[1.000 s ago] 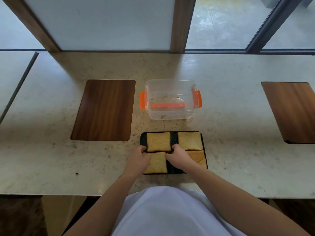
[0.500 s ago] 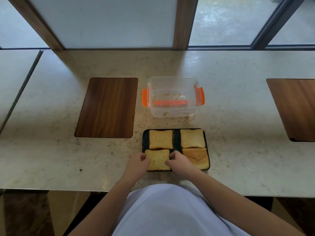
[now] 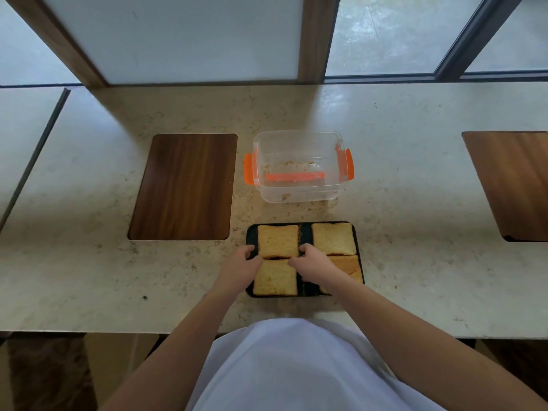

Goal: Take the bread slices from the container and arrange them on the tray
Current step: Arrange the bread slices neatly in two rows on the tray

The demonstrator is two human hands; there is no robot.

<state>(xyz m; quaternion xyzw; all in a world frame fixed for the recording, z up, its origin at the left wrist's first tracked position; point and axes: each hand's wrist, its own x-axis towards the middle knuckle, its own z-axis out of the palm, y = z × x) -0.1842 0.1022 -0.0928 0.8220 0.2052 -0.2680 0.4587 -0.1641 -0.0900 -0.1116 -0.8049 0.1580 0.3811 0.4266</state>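
The far-left bread slice (image 3: 278, 241) is lying flat in the black tray (image 3: 250, 232), and it is sitting directly between the two hands: its left edge is meeting the fingertips of the left hand (image 3: 238, 266), its right edge the fingertips of the right hand (image 3: 312, 262). It is roughly square, so no long axis is deciding anything; what matters is that its near edge is running just past the knuckles and butting against the near-left slice (image 3: 275, 277), which is lying under and between the two palms. Both hands are equally close. The fingers on each side are curled and pressed together against the slice's edges, seemingly nudging rather than lifting (whether they are truly pinching it, I cannot tell). To the right of the right fingers the far-right slice (image 3: 333, 238) and the near-right slice (image 3: 347, 265) are filling the tray. Beyond the fingertips the clear container (image 3: 299, 166) is holding only crumbs, so the job looks nearly finished, with only squaring-up left.
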